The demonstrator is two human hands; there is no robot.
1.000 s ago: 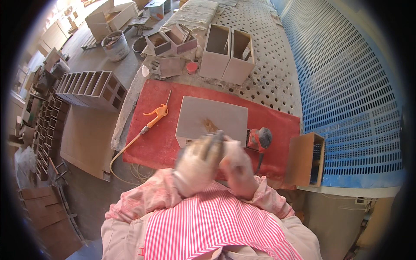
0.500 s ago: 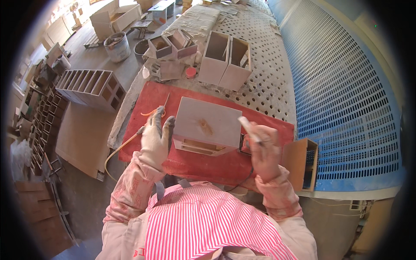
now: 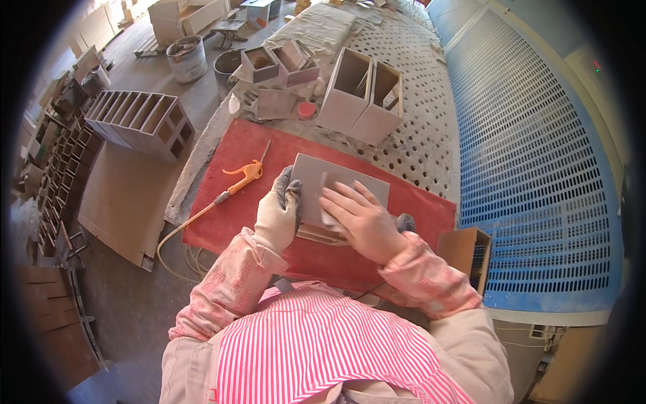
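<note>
A grey box-shaped drawer or small cabinet sits in the middle of a red mat, its flat face up and an opening toward me. At its left edge my left hand, in a pale glove with dark fingertips, is closed on the side. My bare right hand lies over the top face, pressing a thin sanding pad mostly hidden beneath the fingers. An orange air blow gun with a hose lies left of my left hand.
The red mat lies on a perforated worktable. Two open grey boxes, smaller boxes and a red lid stand beyond it. A blue slotted panel borders the right. A dark rounded object shows beside my right wrist.
My left hand has moved right, off the blow gun's area, onto the box's edge. My right hand has swung left and down, bringing the pad onto the top face.
</note>
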